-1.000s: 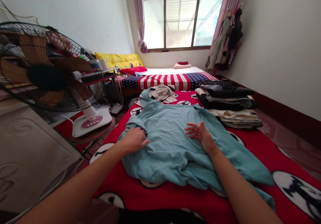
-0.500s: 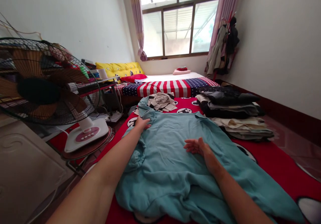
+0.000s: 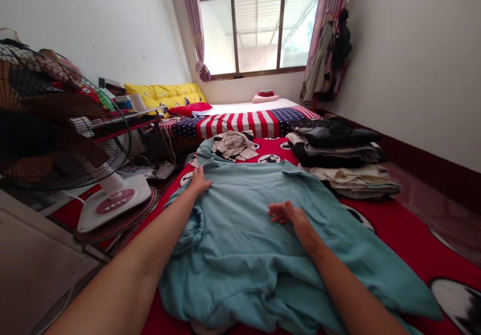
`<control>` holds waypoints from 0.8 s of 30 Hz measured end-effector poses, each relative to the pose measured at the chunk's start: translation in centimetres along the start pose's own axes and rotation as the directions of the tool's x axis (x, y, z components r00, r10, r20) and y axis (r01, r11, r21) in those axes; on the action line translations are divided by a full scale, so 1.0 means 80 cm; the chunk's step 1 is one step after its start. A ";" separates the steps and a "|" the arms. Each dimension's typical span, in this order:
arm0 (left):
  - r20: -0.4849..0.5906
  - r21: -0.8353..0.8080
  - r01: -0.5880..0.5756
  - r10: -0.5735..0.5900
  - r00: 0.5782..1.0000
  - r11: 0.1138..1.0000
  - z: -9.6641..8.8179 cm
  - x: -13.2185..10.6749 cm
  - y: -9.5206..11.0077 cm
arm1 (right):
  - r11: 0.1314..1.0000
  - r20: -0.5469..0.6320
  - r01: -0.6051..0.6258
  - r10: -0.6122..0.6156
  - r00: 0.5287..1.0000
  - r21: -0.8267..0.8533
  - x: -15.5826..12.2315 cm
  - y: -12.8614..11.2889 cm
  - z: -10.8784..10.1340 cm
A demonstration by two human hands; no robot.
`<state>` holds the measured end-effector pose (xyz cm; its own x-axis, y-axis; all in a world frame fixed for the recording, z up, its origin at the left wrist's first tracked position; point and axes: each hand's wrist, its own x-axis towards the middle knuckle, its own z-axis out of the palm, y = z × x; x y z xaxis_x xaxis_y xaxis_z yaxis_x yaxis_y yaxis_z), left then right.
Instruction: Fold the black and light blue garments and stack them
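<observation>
A teal long-sleeved top (image 3: 240, 215) lies spread on a red patterned bed cover, its lower part wrinkled. My left hand (image 3: 201, 181) rests on the top's far left shoulder edge, fingers stretched out. Below that arm, a gathered cuff (image 3: 192, 230) lies bunched along the left side. Over the middle of the cloth is my right hand (image 3: 287, 214), fingers loosely apart and nothing in them; whether it touches the fabric I cannot tell. The right-hand side of the garment extends toward the lower right.
A crumpled beige garment (image 3: 235, 144) lies beyond the top. Folded clothes (image 3: 338, 147) are stacked at the right, with a lighter pile (image 3: 353, 180) in front. On the left a fan (image 3: 112, 200) stands on a stool. Another bed (image 3: 240, 124) is under the window.
The whole view has shifted slightly. Under my left hand the bunched cloth at the far left shoulder now lies flatter. My right hand keeps nearly the same place over the top.
</observation>
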<state>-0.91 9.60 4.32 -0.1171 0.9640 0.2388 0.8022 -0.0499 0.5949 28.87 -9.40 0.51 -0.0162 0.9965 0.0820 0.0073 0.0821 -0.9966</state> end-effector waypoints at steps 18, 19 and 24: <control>0.443 0.021 -0.585 0.517 0.732 0.811 -0.068 -0.247 -0.042 | 0.999 -0.052 0.032 -0.032 0.998 -0.007 0.001 0.007 -0.002; 0.396 0.083 -0.568 0.496 0.773 0.819 -0.070 -0.237 -0.060 | 1.000 -0.052 0.029 -0.029 0.998 -0.010 0.001 0.007 -0.002; 0.238 0.206 -0.533 0.486 0.841 0.821 -0.073 -0.217 -0.089 | 1.000 -0.069 0.014 -0.015 0.998 -0.009 0.003 0.012 -0.003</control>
<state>-8.00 -8.27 0.46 0.4308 0.8485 0.3075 0.8416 -0.5007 0.2025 29.12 -9.05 -0.39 0.0526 0.9939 0.0973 0.0159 0.0966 -0.9952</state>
